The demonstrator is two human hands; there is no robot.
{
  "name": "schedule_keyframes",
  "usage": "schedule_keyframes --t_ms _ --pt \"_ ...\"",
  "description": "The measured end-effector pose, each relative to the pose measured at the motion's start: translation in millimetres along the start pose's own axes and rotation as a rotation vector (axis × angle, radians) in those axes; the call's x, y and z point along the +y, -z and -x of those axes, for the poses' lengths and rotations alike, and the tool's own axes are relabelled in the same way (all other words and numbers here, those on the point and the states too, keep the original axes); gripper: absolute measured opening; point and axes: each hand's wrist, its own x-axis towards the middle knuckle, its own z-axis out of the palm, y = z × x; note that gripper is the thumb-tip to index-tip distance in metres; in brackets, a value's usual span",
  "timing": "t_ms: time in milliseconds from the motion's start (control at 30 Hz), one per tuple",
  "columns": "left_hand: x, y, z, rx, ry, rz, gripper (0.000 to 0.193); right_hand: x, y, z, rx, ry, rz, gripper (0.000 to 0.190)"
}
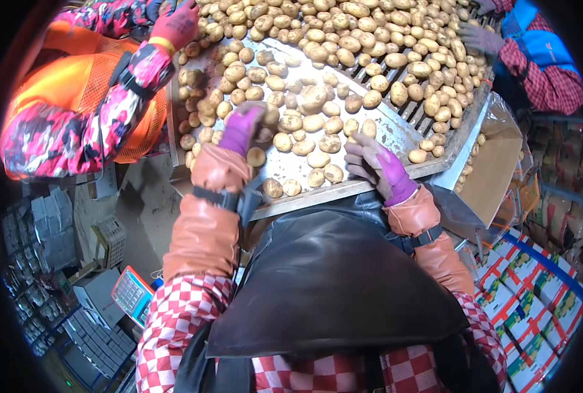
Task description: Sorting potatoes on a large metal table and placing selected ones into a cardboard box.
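Many potatoes [313, 123] lie loose on a metal sorting table [291, 169] with a wooden edge. My left hand [247, 125], in a purple-cuffed glove, is over potatoes on the left part of the sheet; its fingers are blurred and partly hidden, so whether it grips one is unclear. My right hand [370, 159], in a matching glove, is near the front edge at the right, its fingers spread beside a potato [369, 128] at their tips. Whether anything lies under its palm cannot be seen.
A co-worker in an orange vest [82, 93] reaches over the table's left side. Another person's gloved hand [480, 38] touches potatoes at the far right. A lined cardboard box [490, 167] stands against the right edge. Printed cartons [532, 290] are stacked lower right; a scale [132, 294] stands lower left.
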Motion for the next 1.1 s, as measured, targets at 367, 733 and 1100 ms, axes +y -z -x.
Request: schedule_keyframes --t_ms 367,733,1100 --pt "-66 -7 4 0.068 -0.859 -1.376 0.051 11 4 -13 -0.141 0.023 -0.562 0.044" --pt "-89 -17 60 0.031 -0.712 -1.561 0.055 -10 -11 12 0.226 0.237 0.171 0.06" --pt "-90 -51 32 -0.11 -0.963 -0.924 0.047 -54 174 212 0.559 0.7 -0.768 0.065"
